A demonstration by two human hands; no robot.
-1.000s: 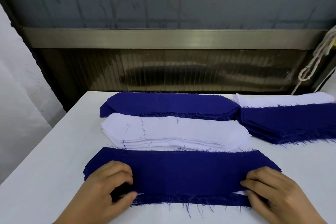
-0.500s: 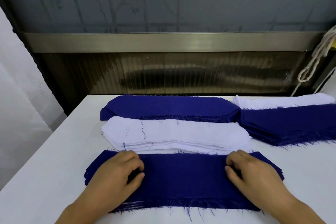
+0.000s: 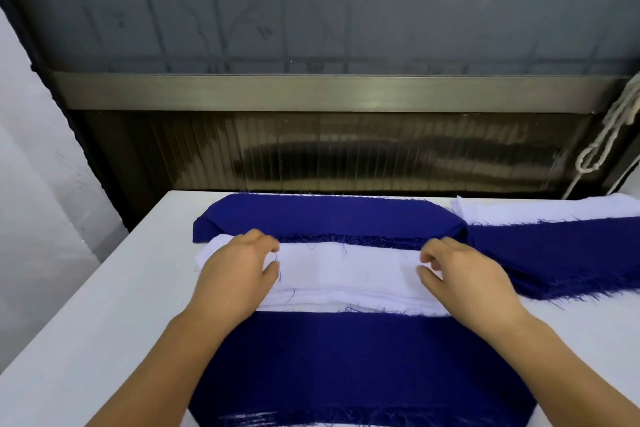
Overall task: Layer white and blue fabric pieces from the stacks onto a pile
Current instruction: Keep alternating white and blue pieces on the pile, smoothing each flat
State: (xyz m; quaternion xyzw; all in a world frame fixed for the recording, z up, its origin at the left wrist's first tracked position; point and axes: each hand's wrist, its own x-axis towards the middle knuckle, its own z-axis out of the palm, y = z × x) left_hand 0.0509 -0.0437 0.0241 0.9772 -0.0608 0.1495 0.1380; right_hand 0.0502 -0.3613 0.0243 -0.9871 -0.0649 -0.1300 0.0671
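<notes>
Both hands reach out over the middle of the table. Nearest the camera lies the pile (image 3: 360, 367), its top layer a blue piece spread flat across the front of the white table (image 3: 104, 315), with frayed threads along its near edge. Both forearms pass above it. Judging by that blue top, the next layer owed is a white one, and the hands seem to be going for it.

Just beyond the pile, touching its far edge, sits the white stack (image 3: 346, 270). The left hand (image 3: 239, 270) rests on its left end with fingers curled and thumb set close to them; whether it already pinches the top sheet I cannot tell. The right hand (image 3: 464, 274) is over the right end, fingers bent downward toward the cloth, and again a true pinch cannot be confirmed. No white piece is lifted clear of the stack yet.

Behind the white stack, against it, lies the blue stack (image 3: 329, 215) near the table's far edge. To the right are more cloth heaps: a further blue heap (image 3: 554, 253) and, behind it, a white heap (image 3: 540, 210). Both source stacks look thick, so I judge much layering remains.

A cord (image 3: 609, 135) hangs by the dark wall at far right. No brand, label or readable writing shows anywhere.
</notes>
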